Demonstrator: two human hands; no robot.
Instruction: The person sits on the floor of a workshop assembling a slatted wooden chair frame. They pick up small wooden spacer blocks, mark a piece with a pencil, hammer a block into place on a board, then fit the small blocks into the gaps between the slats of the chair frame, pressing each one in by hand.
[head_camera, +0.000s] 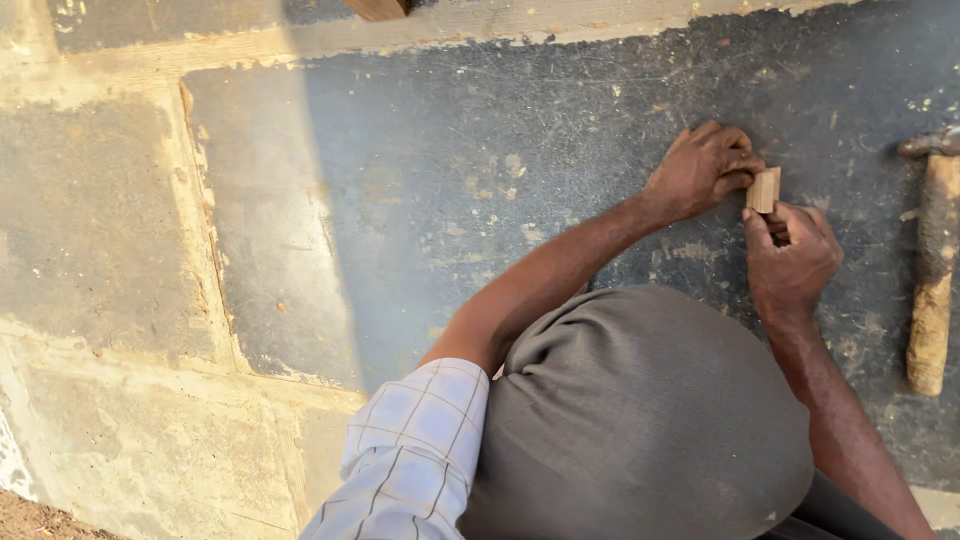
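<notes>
I see the left hand (702, 172) pinching the small wooden block (764, 190), steadying it upright on the dark floor (480, 180). The right hand (790, 262) closes on it too; a hammer (932, 270) lies right.

A hammer (932, 262) lies right of the hands, on the dark floor (450, 180). Left stays open; a raised knee (640, 410) blocks below

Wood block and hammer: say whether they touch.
Apart. The head view shows bare dark floor between the wood block, held by both hands, and the hammer.
</notes>
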